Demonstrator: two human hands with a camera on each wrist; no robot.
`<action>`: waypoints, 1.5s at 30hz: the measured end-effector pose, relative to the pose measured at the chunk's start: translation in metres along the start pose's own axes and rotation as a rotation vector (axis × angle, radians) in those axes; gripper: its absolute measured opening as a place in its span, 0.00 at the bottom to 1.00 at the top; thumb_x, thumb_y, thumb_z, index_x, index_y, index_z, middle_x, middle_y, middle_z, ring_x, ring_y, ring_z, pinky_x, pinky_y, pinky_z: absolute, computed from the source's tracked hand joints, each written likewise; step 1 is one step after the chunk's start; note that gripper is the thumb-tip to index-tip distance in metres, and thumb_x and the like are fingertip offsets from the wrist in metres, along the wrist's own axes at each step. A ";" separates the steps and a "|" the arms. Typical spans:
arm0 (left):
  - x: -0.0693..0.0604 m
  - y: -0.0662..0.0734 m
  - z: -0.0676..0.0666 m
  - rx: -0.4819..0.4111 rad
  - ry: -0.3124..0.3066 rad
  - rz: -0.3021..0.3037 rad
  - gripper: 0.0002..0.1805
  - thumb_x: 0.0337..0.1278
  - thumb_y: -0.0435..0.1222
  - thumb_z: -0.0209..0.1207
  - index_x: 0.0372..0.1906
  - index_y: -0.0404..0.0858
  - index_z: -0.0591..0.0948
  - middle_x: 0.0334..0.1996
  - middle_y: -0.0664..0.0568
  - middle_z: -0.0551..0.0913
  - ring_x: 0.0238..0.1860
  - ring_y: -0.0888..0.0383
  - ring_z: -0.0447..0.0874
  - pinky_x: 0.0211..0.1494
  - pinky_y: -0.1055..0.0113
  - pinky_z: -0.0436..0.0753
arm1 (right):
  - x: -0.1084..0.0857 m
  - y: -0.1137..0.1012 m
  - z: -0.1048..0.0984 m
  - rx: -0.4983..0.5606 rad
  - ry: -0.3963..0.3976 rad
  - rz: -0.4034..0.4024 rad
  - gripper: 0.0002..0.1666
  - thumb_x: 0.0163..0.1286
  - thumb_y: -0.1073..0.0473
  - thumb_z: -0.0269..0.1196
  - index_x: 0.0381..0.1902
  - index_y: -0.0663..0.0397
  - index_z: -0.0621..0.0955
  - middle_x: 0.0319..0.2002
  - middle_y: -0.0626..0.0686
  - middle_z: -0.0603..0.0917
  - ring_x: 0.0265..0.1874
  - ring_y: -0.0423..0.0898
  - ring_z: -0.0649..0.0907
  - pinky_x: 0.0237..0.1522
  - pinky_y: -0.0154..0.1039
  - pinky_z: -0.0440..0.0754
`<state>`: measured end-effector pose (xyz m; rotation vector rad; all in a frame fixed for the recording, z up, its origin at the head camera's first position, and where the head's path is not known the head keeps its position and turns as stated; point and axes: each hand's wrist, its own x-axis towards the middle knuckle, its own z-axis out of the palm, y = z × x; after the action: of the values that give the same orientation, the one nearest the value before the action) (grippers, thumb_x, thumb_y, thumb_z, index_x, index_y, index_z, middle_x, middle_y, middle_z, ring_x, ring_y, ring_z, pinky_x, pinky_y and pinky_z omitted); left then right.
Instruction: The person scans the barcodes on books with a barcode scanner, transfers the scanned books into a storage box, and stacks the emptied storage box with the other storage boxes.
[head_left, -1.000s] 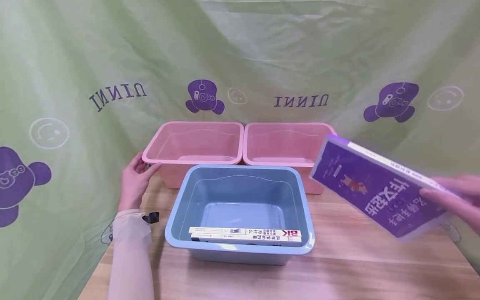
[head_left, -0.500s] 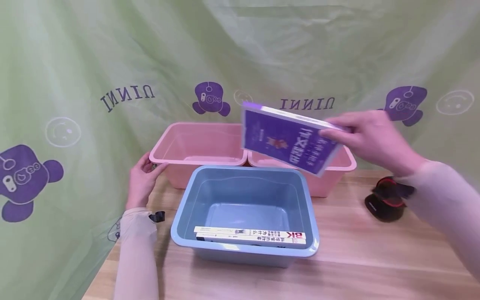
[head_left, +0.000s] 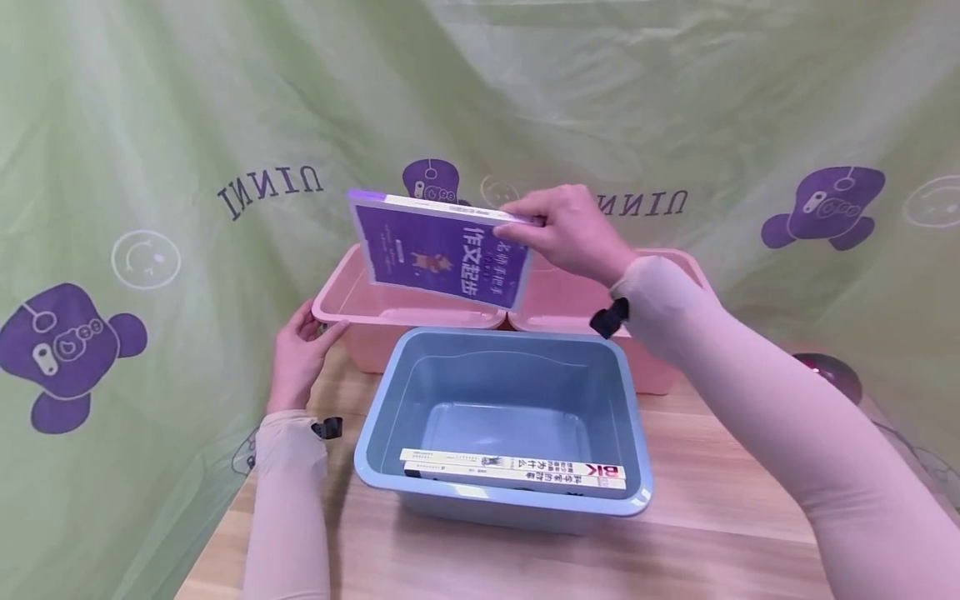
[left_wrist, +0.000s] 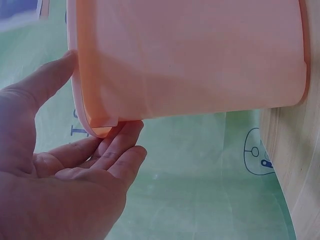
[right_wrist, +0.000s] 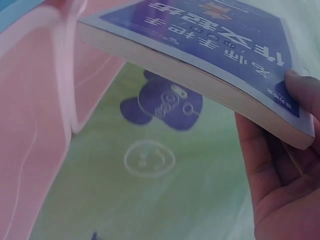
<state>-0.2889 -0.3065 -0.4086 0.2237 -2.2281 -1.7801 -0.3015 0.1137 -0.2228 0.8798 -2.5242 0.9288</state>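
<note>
My right hand [head_left: 566, 229] pinches a purple paperback book [head_left: 427, 250] by its spine corner, thumb on the cover and fingers behind. The book is in the air over the left pink bin [head_left: 420, 321], its cover facing me. At that bin's front left corner, my left hand [head_left: 300, 350] grips the rim, thumb on top. The left wrist view shows the fingertips [left_wrist: 132, 127] under the rim at the corner. In front stands a blue bin [head_left: 495, 375], with two white-spined books [head_left: 517, 475] lying along its near wall.
A second pink bin [head_left: 675, 267] stands right beside the left one, partly behind my right arm. A black and red object [head_left: 832, 375] lies on the wooden table [head_left: 720, 483] at right, mostly hidden by the sleeve. A green printed curtain [head_left: 525, 100] hangs behind.
My right hand has carried the purple book from the right side leftward, up over the left pink bin. My left hand has stayed on the bin's rim. The view has shifted slightly.
</note>
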 end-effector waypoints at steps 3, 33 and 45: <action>-0.001 0.003 0.000 0.011 0.007 0.010 0.51 0.73 0.42 0.75 0.91 0.41 0.61 0.87 0.42 0.69 0.86 0.46 0.70 0.91 0.51 0.70 | 0.013 -0.005 0.017 0.028 0.014 -0.015 0.15 0.78 0.49 0.75 0.58 0.45 0.95 0.45 0.54 0.97 0.32 0.45 0.83 0.32 0.31 0.76; -0.007 0.005 0.002 0.006 0.006 0.039 0.49 0.71 0.42 0.77 0.89 0.39 0.65 0.84 0.42 0.73 0.83 0.49 0.74 0.79 0.71 0.81 | 0.009 0.014 0.119 0.042 -0.314 0.082 0.13 0.80 0.53 0.73 0.55 0.49 0.96 0.50 0.50 0.97 0.44 0.46 0.89 0.49 0.39 0.86; -0.010 0.007 0.002 0.012 -0.006 0.027 0.50 0.71 0.42 0.76 0.90 0.40 0.63 0.85 0.43 0.72 0.84 0.48 0.73 0.84 0.63 0.79 | 0.012 0.020 0.128 0.033 -0.377 0.123 0.12 0.77 0.55 0.72 0.52 0.51 0.97 0.44 0.51 0.97 0.38 0.44 0.87 0.42 0.33 0.79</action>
<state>-0.2796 -0.2998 -0.4030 0.1903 -2.2357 -1.7566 -0.3332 0.0350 -0.3216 1.0003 -2.9178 0.9149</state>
